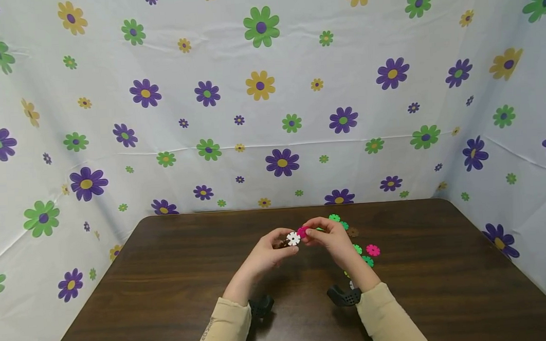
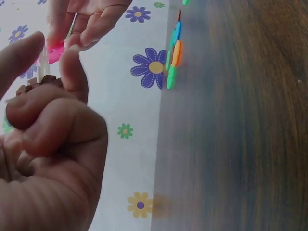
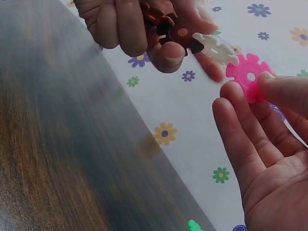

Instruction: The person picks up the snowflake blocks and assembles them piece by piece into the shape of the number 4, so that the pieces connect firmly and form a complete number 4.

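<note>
Over the middle of the table, my left hand (image 1: 269,250) grips a short chain of brown interlocking discs (image 3: 182,36). Joined to the chain's end is a white notched disc (image 1: 293,239), which stands out past the left fingertips. My right hand (image 1: 331,239) pinches a bright pink notched disc (image 3: 249,76) between thumb and fingers. In the right wrist view the pink disc's edge meets the white disc's edge, at an angle to it. From the left wrist view, the left fingers (image 2: 62,120) hide most of the brown discs.
Loose discs lie beside and beyond the right forearm, among them a pink disc (image 1: 373,250), a green disc (image 1: 368,261) and a brown disc (image 1: 352,232). The dark wooden table (image 1: 167,279) ends at a flowered white curtain (image 1: 231,90), which also hangs along both sides.
</note>
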The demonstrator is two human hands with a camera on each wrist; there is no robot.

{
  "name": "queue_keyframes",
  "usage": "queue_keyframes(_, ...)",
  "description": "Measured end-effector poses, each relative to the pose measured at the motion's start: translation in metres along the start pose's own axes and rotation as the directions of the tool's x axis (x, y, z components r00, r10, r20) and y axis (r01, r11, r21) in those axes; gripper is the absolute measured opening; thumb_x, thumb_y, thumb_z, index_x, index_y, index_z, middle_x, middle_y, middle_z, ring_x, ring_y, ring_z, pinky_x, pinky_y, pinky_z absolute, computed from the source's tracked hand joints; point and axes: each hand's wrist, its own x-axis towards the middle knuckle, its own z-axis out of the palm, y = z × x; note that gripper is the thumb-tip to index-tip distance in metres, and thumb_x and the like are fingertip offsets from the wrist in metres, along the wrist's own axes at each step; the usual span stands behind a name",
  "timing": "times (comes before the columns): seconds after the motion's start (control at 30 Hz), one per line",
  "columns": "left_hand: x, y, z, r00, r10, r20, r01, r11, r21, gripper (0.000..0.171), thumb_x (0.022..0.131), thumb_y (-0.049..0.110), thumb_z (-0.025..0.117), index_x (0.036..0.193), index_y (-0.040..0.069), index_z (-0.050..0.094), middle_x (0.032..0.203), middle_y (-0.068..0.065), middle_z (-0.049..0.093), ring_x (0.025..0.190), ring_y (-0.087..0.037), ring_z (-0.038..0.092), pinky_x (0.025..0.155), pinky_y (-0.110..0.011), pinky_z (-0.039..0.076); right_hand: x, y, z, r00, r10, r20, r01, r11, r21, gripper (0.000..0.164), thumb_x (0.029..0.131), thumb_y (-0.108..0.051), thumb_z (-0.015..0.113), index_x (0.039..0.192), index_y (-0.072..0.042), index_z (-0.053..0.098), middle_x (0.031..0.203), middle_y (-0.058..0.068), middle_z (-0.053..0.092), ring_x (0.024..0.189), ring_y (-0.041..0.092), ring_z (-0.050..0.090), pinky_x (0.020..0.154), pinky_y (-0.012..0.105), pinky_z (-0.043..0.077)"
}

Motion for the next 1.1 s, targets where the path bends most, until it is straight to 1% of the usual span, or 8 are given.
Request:
queue_keyframes(0.07,-0.0006,0.0012,0.0007,0.999,0.018,-0.033,-0.017,1.000,0.017,0.041,0.087,0.020,0.074,0.124,0.014,0.059,0.089,-0.007,0.061,0.060,-0.015,0.044,0.050,-0.026,0.037,-0.0005,-0.0002,0.0005,1.000,0.002,-0.006,-0.002,1.000,-0.001,0.019,0.094,-0.003,0.062,0.109,0.009,0.061,0.094,0.013,0.066,0.084,0.030,0.068,0.081,0.039,0.055)
queue_keyframes(0.1,-0.0033,0.0058,0.0016,0.999,0.028,-0.047,-0.027,0.999,0.023,0.040,0.087,0.019,0.074,0.124,0.013,0.059,0.089,-0.007,0.062,0.061,-0.015,0.045,0.050,-0.025,0.038,-0.0012,-0.0007,0.0010,1.000,0.001,-0.010,-0.001,1.000,-0.003,0.020,0.094,-0.004,0.063,0.109,0.009,0.062,0.095,0.013,0.066,0.084,0.030,0.068,0.081,0.039,0.055)
queue_keyframes(0.3,-0.0020,0.0048,0.0026,0.993,0.071,-0.095,-0.066,0.996,0.054,0.034,0.087,0.018,0.074,0.119,0.012,0.064,0.088,-0.006,0.064,0.063,-0.015,0.048,0.050,-0.026,0.039,-0.0024,0.0017,0.0018,0.999,-0.017,-0.028,0.018,1.000,0.016,0.022,0.093,-0.007,0.065,0.108,0.008,0.062,0.097,0.015,0.066,0.081,0.025,0.069,0.079,0.037,0.055)
queue_keyframes(0.33,0.0006,0.0003,0.0019,0.993,0.072,-0.093,-0.067,0.996,0.055,0.033,0.087,0.020,0.074,0.118,0.012,0.065,0.088,-0.005,0.063,0.064,-0.015,0.048,0.050,-0.026,0.039,-0.0019,0.0027,0.0018,0.999,-0.018,-0.030,0.019,1.000,0.020,0.022,0.092,-0.007,0.065,0.108,0.009,0.063,0.097,0.014,0.066,0.080,0.024,0.070,0.078,0.035,0.055)
queue_keyframes(0.6,-0.0004,0.0021,0.0004,0.996,0.080,-0.034,-0.082,0.996,-0.047,0.034,0.090,0.012,0.070,0.119,-0.001,0.059,0.083,-0.003,0.056,0.057,-0.013,0.038,0.048,-0.023,0.035,-0.0007,0.0062,0.0037,0.999,-0.041,-0.007,0.041,0.997,0.061,0.022,0.091,-0.005,0.066,0.104,0.011,0.063,0.093,0.013,0.068,0.076,0.021,0.070,0.076,0.035,0.056)
queue_keyframes(0.77,-0.0001,0.0044,0.0007,0.997,0.075,-0.005,-0.075,0.994,-0.076,0.033,0.091,0.009,0.069,0.119,-0.003,0.058,0.084,-0.003,0.054,0.057,-0.012,0.037,0.048,-0.022,0.034,-0.0016,0.0055,0.0020,0.999,-0.032,0.009,0.031,0.995,0.098,0.016,0.092,-0.002,0.064,0.103,0.009,0.064,0.092,0.012,0.068,0.075,0.020,0.070,0.075,0.034,0.056)
queue_keyframes(0.93,0.0003,0.0058,0.0005,0.997,0.076,0.017,-0.075,0.996,-0.054,0.031,0.090,0.011,0.069,0.118,0.001,0.060,0.085,-0.004,0.056,0.059,-0.014,0.038,0.049,-0.024,0.035,-0.0004,0.0060,0.0011,0.998,-0.036,0.042,0.030,0.989,0.146,0.012,0.092,0.000,0.063,0.101,0.007,0.066,0.090,0.010,0.068,0.073,0.018,0.070,0.074,0.034,0.056)
queue_keyframes(1.1,0.0006,0.0081,0.0006,0.997,0.078,-0.001,-0.078,0.997,0.029,0.032,0.089,0.019,0.072,0.116,0.005,0.062,0.088,-0.005,0.060,0.062,-0.016,0.045,0.051,-0.027,0.039,0.0006,0.0062,0.0014,0.998,-0.041,0.038,0.035,0.990,0.139,0.014,0.092,0.000,0.064,0.102,0.009,0.065,0.090,0.010,0.068,0.073,0.019,0.070,0.074,0.034,0.056)
